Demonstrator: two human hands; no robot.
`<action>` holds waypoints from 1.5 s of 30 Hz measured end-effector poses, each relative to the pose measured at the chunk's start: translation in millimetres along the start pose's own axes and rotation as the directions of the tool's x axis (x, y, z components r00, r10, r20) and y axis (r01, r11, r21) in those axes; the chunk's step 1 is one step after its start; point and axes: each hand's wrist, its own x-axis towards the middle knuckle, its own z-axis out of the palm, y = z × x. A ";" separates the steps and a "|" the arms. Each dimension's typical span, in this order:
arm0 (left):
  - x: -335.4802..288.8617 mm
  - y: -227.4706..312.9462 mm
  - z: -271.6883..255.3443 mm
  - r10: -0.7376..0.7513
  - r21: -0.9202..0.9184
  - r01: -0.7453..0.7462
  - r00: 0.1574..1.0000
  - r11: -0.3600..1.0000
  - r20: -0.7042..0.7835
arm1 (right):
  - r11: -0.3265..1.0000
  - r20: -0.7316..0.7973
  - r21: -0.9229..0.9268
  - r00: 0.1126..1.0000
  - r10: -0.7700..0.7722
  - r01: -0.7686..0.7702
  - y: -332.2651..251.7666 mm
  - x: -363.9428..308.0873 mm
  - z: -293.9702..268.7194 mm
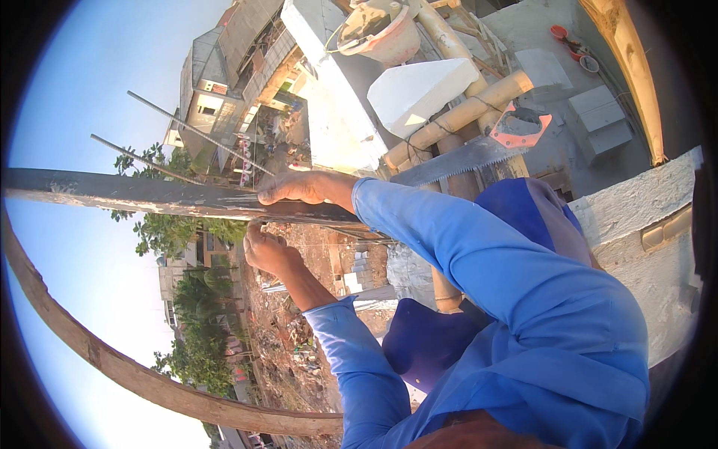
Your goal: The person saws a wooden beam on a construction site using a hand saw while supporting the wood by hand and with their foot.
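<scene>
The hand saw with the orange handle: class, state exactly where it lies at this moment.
In the head view, the hand saw lies upper right across the bamboo poles, just below the white block.

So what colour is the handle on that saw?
The saw's handle is orange-red, seen best in the head view, lying by the bamboo poles.

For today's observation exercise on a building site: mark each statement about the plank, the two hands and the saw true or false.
1. The right hand rests on top of the dark plank. True.
2. The left hand holds the handsaw. False: it is under the plank; the saw lies apart on bamboo poles.
3. The saw's handle is orange-red. True.
4. Both sleeves are yellow. False: they are blue.
</scene>
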 end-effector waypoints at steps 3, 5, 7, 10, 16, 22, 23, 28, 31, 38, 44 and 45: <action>0.0 -1.3 2.2 0.000 -0.005 0.001 1.000 1.000 0.017 | 0.999 0.000 -0.010 0.999 0.044 -0.044 -0.5 -5.6 -5.0; 7.7 -5.7 -17.8 -0.010 0.024 0.010 1.000 1.000 -0.012 | 1.000 0.029 -0.025 1.000 -0.007 0.008 -1.7 -11.4 19.4; -0.1 -2.7 5.7 -0.011 0.007 0.011 0.999 1.000 0.034 | 0.996 0.003 -0.075 0.999 -0.051 0.051 -3.0 -2.2 -8.0; 4.0 -5.9 1.6 -0.001 0.040 0.000 1.000 0.999 0.024 | 0.995 -0.004 -0.078 0.998 -0.062 0.062 4.5 6.3 -7.6; 6.5 -10.3 -2.8 0.013 0.051 -0.014 1.000 0.999 0.015 | 0.999 -0.009 -0.039 1.000 -0.020 0.019 4.0 5.5 -2.3; 3.4 -8.7 -2.0 -0.016 0.056 0.015 1.000 0.998 0.008 | 0.996 0.028 -0.084 0.999 -0.021 0.024 1.1 4.0 -2.3; 2.9 -8.4 -1.0 -0.013 0.052 0.012 1.000 0.999 0.008 | 0.996 0.016 -0.082 1.000 -0.016 0.017 0.9 3.6 -3.3; -2.4 -7.3 0.5 0.022 0.053 -0.021 1.000 0.998 -0.015 | 0.997 -0.009 -0.077 1.000 -0.023 0.023 3.3 2.8 -1.1; -7.7 -3.6 5.9 0.024 0.051 -0.022 0.999 0.998 -0.032 | 0.997 0.020 -0.077 1.000 -0.023 0.024 3.8 3.8 -4.9; 3.7 -11.3 -5.4 0.020 0.116 -0.018 1.000 0.993 -0.018 | 0.997 0.020 -0.078 1.000 0.002 -0.001 1.9 3.6 -2.5; -4.2 -9.2 -0.9 0.012 0.133 -0.012 1.000 0.991 -0.005 | 0.999 0.008 -0.036 1.000 0.014 -0.014 3.1 2.3 -4.8; -4.2 -9.8 -0.8 0.014 0.122 -0.013 1.000 0.992 -0.009 | 0.999 0.009 -0.035 1.000 0.018 -0.018 3.4 2.1 -4.8</action>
